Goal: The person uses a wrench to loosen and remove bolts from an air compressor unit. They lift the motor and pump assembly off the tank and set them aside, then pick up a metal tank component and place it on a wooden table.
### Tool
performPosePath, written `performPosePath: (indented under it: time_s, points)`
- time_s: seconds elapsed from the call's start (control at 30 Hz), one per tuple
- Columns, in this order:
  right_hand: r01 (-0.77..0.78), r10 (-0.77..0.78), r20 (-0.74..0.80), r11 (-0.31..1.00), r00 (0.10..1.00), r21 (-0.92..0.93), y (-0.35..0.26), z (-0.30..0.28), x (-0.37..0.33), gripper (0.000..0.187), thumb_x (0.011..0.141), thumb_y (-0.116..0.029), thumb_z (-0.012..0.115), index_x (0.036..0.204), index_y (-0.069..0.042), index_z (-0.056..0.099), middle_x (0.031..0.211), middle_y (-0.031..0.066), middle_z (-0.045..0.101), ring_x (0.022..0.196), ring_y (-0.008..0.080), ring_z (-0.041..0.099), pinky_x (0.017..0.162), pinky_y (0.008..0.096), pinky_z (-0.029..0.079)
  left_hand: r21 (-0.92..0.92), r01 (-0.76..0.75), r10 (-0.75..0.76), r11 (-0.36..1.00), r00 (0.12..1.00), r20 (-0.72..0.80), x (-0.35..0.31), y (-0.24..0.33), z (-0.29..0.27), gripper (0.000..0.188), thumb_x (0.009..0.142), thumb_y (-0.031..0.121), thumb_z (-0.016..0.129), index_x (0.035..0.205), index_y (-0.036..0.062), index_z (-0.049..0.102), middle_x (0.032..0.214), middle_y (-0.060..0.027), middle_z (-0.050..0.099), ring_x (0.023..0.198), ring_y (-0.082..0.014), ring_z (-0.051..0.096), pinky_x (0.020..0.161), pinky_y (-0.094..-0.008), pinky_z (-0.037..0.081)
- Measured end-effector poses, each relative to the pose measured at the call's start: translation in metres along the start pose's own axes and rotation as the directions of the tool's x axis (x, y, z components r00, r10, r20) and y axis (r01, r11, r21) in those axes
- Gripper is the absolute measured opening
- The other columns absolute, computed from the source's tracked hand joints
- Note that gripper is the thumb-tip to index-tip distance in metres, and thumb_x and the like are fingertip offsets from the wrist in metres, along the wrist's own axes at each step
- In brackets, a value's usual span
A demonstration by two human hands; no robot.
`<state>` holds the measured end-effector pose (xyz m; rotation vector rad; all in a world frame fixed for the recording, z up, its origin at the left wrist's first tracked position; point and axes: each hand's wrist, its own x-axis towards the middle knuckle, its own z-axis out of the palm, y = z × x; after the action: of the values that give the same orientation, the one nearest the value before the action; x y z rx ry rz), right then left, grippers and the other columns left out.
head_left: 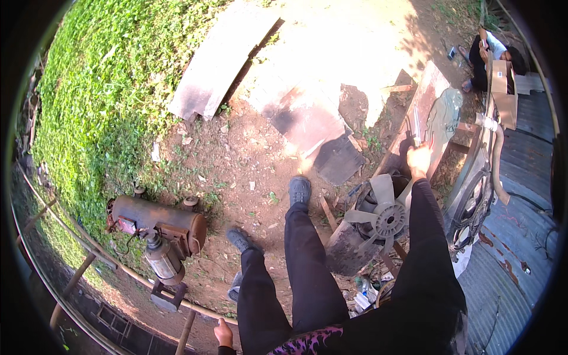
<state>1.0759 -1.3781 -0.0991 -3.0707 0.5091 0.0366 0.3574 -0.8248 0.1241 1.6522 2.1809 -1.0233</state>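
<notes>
My right hand (419,158) reaches forward over a wooden bench and is closed round a long, thin, shiny metal tool (416,127). Glare and size hide the tool's exact kind. Beside it on the plank (435,83) lies a crumpled grey-green cloth (445,118). Nearer to me, a large grey plastic fan (387,218) with several blades rests on the bench, close to my right forearm. My left hand (223,332) hangs low by the bamboo rail (204,311), its fingers curled and nothing visible in them.
Left of me stand a rusty cylindrical tank (160,216) and a metal canister (164,260). Flat boards (222,56) lie on the dirt ahead. At the right are a radiator fan frame (470,210) and corrugated sheets (503,284). Another person (494,53) sits at the far right near a cardboard box (504,97).
</notes>
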Motion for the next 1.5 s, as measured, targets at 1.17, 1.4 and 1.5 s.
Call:
performPosePath:
  time_s: [1.17,1.4,1.5]
  points:
    - [-0.171,-0.298,0.867,0.953,-0.400,0.249,-0.394,-0.193,-0.946,0.022,0.089,-0.016,0.075,0.102,-0.002,0.063,0.081,-0.0005,0.064,0.068,0.0066,0.055,0.062,0.0275,0.047,-0.923,0.281,0.607,0.264,0.695,0.385,0.217,-0.138,-0.086,0.038,0.108,0.035,0.042,0.121,0.0040,0.058,0.101,-0.0029,0.062,0.093,-0.0133,0.058,0.086,-0.0286,0.047]
    - [0.284,-0.421,0.866,0.825,-0.270,0.489,-0.415,-0.095,-0.956,0.038,0.081,-0.024,0.074,0.108,0.001,0.066,0.097,0.0242,0.069,0.096,0.0402,0.067,0.084,0.0463,0.052,-0.806,0.292,0.524,0.515,0.636,0.566,0.262,-0.189,-0.077,0.035,0.099,0.019,0.049,0.129,0.0049,0.058,0.105,-0.0025,0.066,0.090,-0.0109,0.061,0.078,-0.0263,0.047]
    - [0.467,-0.436,0.885,0.757,-0.162,0.458,-0.415,-0.026,-0.981,0.037,0.081,-0.025,0.073,0.106,0.002,0.065,0.096,0.0241,0.069,0.094,0.0411,0.067,0.083,0.0469,0.053,-0.751,0.315,0.500,0.581,0.589,0.634,0.286,-0.217,-0.046,0.038,0.092,0.010,0.048,0.128,0.0038,0.057,0.103,-0.0036,0.066,0.086,-0.0118,0.062,0.074,-0.0258,0.048]
